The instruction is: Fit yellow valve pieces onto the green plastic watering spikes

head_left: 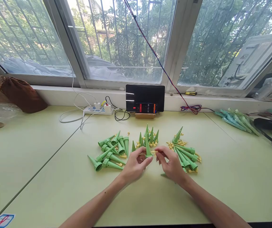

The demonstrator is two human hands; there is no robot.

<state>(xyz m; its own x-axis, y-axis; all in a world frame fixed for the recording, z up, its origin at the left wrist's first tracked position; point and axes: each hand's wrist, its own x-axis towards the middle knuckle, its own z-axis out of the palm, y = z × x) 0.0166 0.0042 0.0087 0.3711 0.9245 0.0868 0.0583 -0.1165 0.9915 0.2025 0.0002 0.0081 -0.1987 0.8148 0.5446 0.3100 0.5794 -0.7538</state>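
Over to the left of the held cone [147, 147] there's a loose pile of green cones [113, 157] lying every which way. Next comes the left hand [134, 164], thumb and fingers closed around the cone's wide base, so it's upright, tip up, right in front of a bunch of standing cones [156, 136]. Just right of its collar is a little yellow piece [154, 152], pretty much sideways, long axis aimed at the cone's lower part. The right hand [171, 163] is the nearer one there, thumb and fingertips pinched together on that piece's far end. Further right of the held cone is another heap of cones [186, 158] with yellow bits around it.

Hard to make out: I honestly can't tell if the yellow piece touches the collar. Some left fingers are tucked behind the cone, and the right hand covers part of a green tip [163, 174].
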